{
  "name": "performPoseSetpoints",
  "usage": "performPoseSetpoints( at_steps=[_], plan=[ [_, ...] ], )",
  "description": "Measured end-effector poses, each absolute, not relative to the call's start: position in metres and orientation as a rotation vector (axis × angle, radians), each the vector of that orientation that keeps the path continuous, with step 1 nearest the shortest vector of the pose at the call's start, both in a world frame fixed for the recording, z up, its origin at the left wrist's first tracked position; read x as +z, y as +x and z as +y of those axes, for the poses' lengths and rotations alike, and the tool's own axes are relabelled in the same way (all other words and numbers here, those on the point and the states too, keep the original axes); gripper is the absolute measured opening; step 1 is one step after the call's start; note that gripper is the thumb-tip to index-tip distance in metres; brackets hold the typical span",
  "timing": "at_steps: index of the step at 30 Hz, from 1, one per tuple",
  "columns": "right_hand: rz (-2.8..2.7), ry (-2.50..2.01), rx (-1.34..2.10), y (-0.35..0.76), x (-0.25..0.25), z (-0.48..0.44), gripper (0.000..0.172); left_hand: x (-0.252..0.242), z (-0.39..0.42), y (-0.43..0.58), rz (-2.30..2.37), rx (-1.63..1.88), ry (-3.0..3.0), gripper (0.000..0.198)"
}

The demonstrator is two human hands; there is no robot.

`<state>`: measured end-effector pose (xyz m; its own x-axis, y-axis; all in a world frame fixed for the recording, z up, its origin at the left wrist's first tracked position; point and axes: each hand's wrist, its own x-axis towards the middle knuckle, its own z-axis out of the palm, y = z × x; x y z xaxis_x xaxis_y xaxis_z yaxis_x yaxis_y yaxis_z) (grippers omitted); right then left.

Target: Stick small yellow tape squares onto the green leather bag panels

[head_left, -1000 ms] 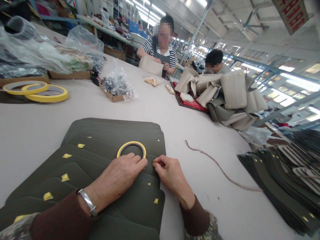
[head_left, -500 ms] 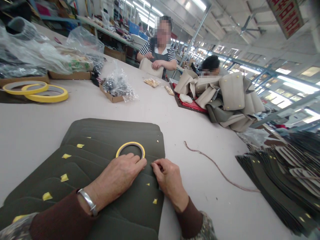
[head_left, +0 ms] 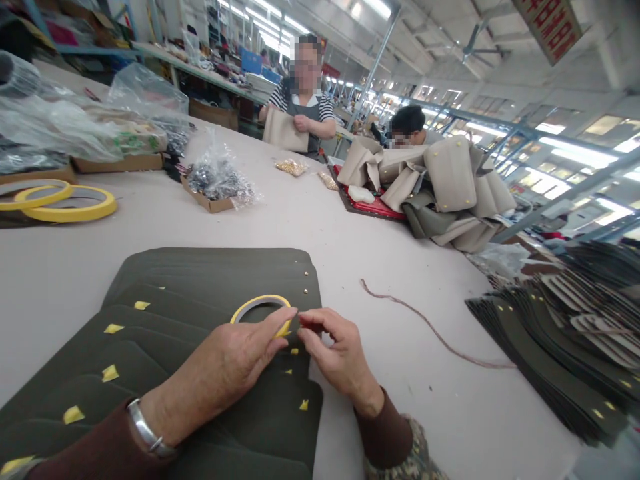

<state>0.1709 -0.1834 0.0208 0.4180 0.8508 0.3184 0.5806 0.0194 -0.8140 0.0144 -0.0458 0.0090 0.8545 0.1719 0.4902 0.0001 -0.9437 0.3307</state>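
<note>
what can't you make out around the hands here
Head view.
- Near rim of thin yellow tape ring: hidden by left hand.
- Whether right hand grips small yellow tape piece: fingers overlap.
- Wide yellow tape rolls: cut by left edge.
- Contents of clear plastic bag: too small.

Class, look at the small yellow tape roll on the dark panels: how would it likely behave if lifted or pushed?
Probably very light: the tape roll is a thin hollow ring, which the left hand seems to tip up with fingertips alone. Lying flat it would likely slide over the panels; on edge it could roll. Its loose end may cling to fingers.
</note>
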Motion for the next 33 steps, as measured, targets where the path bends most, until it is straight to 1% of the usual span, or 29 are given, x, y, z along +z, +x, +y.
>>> performPoseSetpoints(
  at_steps=[6,10,12,14,15,18,20,23,26,28,33],
  plan=[
    [-1.532,-1.586,0.146,0.165,0.017,-0.177,0.017,0.006,-0.051,0.016,0.151,0.696,2.739,0.029],
    [-1.571,-1.654,-0.045,0.161,0.013,-0.178,0.019,0.009,-0.05,0.017,0.158,0.614,2.723,0.016],
    [-1.537,-1.698,-0.076,0.157,0.013,-0.179,0.018,0.011,-0.049,0.018,0.174,0.627,2.72,0.015],
    [-1.43,-1.746,0.0,0.153,0.014,-0.178,0.016,0.013,-0.05,0.019,0.175,0.662,2.717,0.018],
    [-1.338,-1.766,0.091,0.152,0.015,-0.176,0.013,0.014,-0.051,0.019,0.172,0.694,2.715,0.02],
    [-0.921,-1.739,0.472,0.155,0.015,-0.171,0.008,0.016,-0.058,0.019,0.105,0.823,2.694,0.022],
    [-0.677,-1.68,0.7,0.165,0.014,-0.169,0.011,0.017,-0.063,0.019,0.049,0.857,2.696,0.022],
    [-0.563,-1.691,0.921,0.185,0.011,-0.174,0.018,0.015,-0.062,0.021,0.13,0.722,2.784,0.018],
    [-0.597,-1.78,0.972,0.198,0.007,-0.181,0.021,0.012,-0.055,0.023,0.3,0.461,2.893,0.012],
    [-0.627,-1.828,0.965,0.2,0.004,-0.185,0.02,0.01,-0.051,0.025,0.331,0.35,2.927,0.011],
    [-0.729,-1.92,0.916,0.194,0.005,-0.184,0.015,0.007,-0.052,0.029,0.297,0.334,2.931,0.013]
  ],
)
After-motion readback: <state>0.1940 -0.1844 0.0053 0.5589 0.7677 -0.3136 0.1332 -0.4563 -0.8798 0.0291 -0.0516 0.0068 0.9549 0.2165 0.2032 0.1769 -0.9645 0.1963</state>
